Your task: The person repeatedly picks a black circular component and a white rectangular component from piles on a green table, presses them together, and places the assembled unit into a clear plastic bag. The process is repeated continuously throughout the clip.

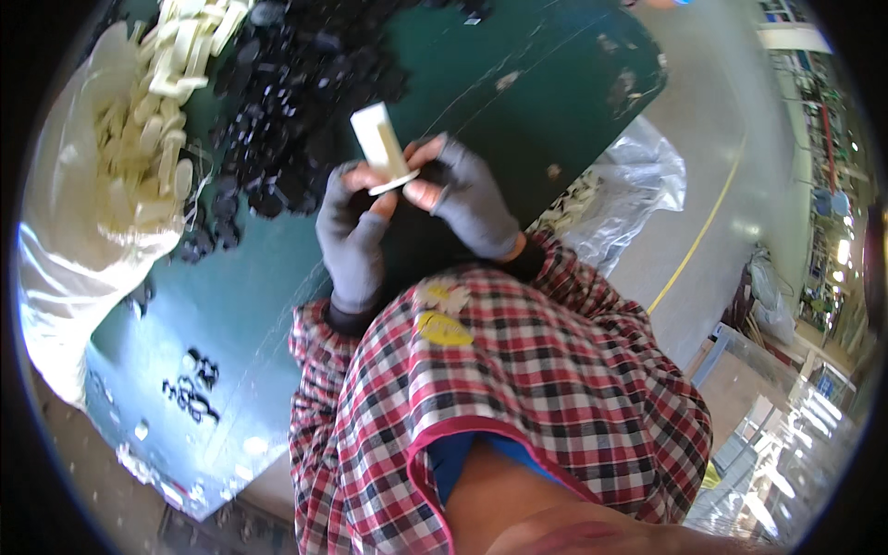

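Note:
Both of my hands wear grey fingerless gloves and meet over the green table. Between them they hold a cream plastic part (377,139), a long flat piece standing up from a small rounded base. My left hand (356,217) pinches the base from the left with its thumb and fingers. From the right, my right hand (467,194) grips the same base near its edge. Just left of and beyond my hands lies a heap of small black plastic parts (287,102).
A clear plastic bag of cream parts (139,176) stands at the left, with more cream parts (190,46) beyond it. Several black pieces (192,384) lie on the green table (250,305) at the near left. Another clear bag (638,190) is beside the table's right edge.

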The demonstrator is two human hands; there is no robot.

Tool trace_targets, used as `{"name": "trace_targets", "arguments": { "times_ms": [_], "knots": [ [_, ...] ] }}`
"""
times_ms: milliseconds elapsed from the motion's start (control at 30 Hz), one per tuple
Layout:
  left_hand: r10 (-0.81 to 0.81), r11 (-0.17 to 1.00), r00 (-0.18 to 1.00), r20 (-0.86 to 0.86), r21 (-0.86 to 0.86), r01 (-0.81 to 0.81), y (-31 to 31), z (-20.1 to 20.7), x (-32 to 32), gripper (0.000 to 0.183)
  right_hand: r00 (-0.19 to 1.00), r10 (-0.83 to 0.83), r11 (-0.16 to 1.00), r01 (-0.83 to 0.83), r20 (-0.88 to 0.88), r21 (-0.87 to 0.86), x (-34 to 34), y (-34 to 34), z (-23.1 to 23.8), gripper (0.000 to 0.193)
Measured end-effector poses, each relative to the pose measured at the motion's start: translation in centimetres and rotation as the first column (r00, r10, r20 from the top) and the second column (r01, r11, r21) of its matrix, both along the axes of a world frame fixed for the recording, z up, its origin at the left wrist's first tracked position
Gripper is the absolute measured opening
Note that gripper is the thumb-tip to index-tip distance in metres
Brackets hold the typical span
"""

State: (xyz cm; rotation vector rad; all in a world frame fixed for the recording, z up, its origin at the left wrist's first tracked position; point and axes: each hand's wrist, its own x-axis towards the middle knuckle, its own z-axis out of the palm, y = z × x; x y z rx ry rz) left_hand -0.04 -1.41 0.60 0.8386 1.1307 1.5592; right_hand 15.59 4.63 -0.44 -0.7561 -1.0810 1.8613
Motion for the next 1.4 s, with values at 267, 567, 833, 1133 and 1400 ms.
{"name": "trace_targets", "arguments": {
  "times_ms": [267, 567, 833, 1133, 1400],
  "knots": [
    [-0.009, 0.998, 1.000, -0.008, -0.057, 0.008, -0.3, 0.9, -0.5, 0.016, 0.929, -0.290, 0.828, 0.124, 0.228, 0.547, -0.8, -0.5, 1.0, 0.021],
    [0.041, 0.989, 0.944, -0.326, -0.124, -0.086, -0.7, 1.7, 0.4, 0.014, 0.947, -0.204, 0.742, -0.015, 0.247, 0.671, -0.6, 1.3, 0.8, 0.011],
    [0.131, 0.982, 0.948, -0.289, -0.091, -0.164, -0.5, 1.7, 0.7, 0.016, 0.917, -0.314, 0.727, 0.065, 0.246, 0.684, -2.0, 0.9, 1.6, 0.014],
    [0.209, 0.964, 0.976, 0.051, -0.180, -0.197, 0.3, 0.9, 0.6, 0.014, 0.750, -0.607, 0.529, 0.134, 0.264, 0.838, -2.2, 1.1, 1.0, 0.027],
    [0.263, 0.954, 0.964, 0.040, -0.163, -0.253, 0.2, 0.1, 1.1, 0.015, 0.895, -0.311, 0.737, 0.015, 0.319, 0.675, -1.9, 1.3, 0.3, 0.022]
  ]
}}
